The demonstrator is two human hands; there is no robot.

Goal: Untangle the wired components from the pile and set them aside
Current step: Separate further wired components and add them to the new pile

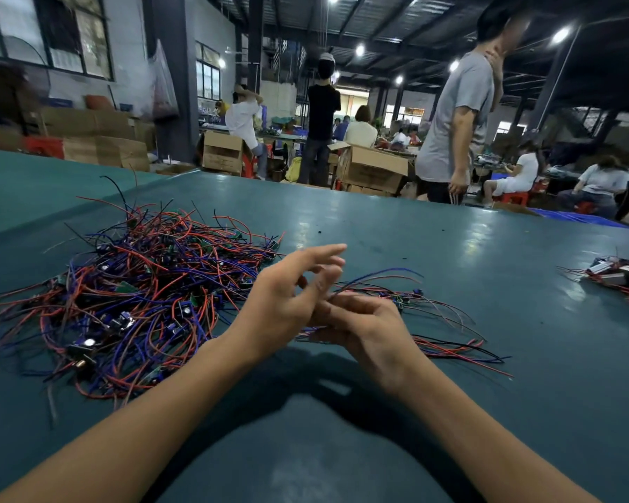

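Green table: big tangled pile lies left, just beside the left hand, which is open, fingers straight. Separate bunch fans out to the right. Right hand grips it, fingers curled round the wires. Best: lay them parallel, well apart from the pile, so nothing re-snags.

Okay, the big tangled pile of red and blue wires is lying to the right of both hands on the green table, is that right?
No: the head view shows the big tangled pile to the left of the left hand and right hand, on the green table.
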